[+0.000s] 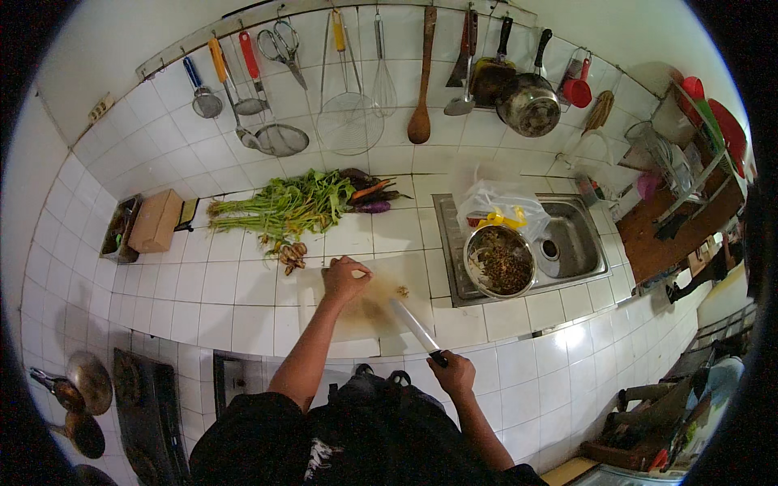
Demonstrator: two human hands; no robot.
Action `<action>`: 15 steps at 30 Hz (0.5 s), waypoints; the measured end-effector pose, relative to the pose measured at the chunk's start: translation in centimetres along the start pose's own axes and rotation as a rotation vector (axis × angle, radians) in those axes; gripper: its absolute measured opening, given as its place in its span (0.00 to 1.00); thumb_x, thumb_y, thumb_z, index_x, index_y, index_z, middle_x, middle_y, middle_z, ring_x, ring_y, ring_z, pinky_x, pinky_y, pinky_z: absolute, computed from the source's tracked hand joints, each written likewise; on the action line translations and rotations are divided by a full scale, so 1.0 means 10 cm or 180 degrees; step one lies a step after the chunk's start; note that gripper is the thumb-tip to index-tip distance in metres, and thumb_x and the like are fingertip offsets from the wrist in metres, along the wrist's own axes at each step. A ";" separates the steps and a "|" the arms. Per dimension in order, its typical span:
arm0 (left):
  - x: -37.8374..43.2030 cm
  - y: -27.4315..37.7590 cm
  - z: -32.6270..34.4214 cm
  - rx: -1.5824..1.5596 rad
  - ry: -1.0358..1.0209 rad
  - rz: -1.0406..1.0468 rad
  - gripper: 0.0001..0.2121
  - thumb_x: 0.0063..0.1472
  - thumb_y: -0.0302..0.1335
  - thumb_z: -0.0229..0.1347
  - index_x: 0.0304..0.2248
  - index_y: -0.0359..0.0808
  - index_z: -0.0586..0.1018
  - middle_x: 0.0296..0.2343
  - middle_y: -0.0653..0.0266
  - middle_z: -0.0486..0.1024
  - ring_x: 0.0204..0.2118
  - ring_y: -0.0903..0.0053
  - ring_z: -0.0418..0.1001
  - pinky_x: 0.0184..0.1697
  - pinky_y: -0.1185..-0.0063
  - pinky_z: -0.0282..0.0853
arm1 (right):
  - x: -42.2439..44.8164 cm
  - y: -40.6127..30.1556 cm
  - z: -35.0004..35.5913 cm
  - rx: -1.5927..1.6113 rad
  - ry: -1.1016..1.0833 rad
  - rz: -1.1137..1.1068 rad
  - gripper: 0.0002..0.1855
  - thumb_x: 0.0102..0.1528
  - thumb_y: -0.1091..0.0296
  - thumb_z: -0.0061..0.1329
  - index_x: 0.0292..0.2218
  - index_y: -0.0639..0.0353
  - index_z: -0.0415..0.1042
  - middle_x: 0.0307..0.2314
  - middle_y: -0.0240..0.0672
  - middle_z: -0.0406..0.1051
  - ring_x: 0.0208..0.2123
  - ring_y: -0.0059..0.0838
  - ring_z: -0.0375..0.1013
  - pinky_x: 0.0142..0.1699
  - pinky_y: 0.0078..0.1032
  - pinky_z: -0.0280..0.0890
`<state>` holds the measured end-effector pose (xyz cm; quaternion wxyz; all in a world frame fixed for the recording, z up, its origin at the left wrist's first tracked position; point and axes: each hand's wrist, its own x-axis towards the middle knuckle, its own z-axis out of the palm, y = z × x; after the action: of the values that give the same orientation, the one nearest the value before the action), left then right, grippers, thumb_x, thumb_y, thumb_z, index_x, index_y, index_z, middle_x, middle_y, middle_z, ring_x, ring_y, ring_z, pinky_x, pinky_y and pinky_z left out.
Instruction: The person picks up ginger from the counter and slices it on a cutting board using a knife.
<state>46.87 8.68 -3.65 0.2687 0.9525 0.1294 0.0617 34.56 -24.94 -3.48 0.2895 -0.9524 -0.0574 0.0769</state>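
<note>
My right hand grips the black handle of a kitchen knife. Its blade points away from me across a pale cutting board, the tip close to a small heap of chopped bits. Over the board's far left part is my left hand, thumb and fingertips curled together. A pale spot shows between them; whether it is a small piece of food or the board behind, I cannot tell. Knobbly brown root pieces lie just beyond, beside a bunch of leafy green stalks.
Purple eggplants and a carrot lie by the greens. At right, a metal bowl of brown-flecked food sits over the steel sink, near a clear plastic bag. A cardboard box stands left; utensils hang along the wall.
</note>
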 end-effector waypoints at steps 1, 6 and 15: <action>-0.02 -0.12 -0.04 -0.0006 0.0000 -0.0012 0.06 0.45 0.42 0.65 0.25 0.57 0.84 0.35 0.77 0.74 0.45 0.70 0.68 0.48 0.61 0.58 | 0.00 -0.02 0.00 -0.0023 -0.0062 0.0045 0.19 0.50 0.44 0.56 0.31 0.51 0.79 0.22 0.40 0.76 0.26 0.44 0.76 0.31 0.41 0.70; -0.19 -0.46 -0.19 0.0178 -0.0244 -0.0032 0.12 0.43 0.41 0.67 0.30 0.54 0.84 0.36 0.71 0.75 0.46 0.66 0.69 0.47 0.58 0.61 | 0.03 -0.05 0.03 0.0168 -0.0052 0.0282 0.19 0.50 0.43 0.56 0.32 0.50 0.79 0.24 0.40 0.77 0.28 0.45 0.77 0.33 0.39 0.71; -0.40 -0.62 0.02 0.0621 -0.0028 0.0178 0.08 0.43 0.38 0.66 0.27 0.58 0.84 0.31 0.78 0.72 0.44 0.75 0.66 0.45 0.65 0.59 | 0.16 -0.21 0.13 0.0248 -0.0077 0.0212 0.19 0.49 0.45 0.58 0.31 0.53 0.79 0.22 0.40 0.76 0.26 0.44 0.76 0.33 0.37 0.70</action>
<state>41.74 12.54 -7.28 0.1734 0.9776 0.1070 0.0521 35.78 -22.23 -3.53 0.3228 -0.9408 -0.0261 0.1002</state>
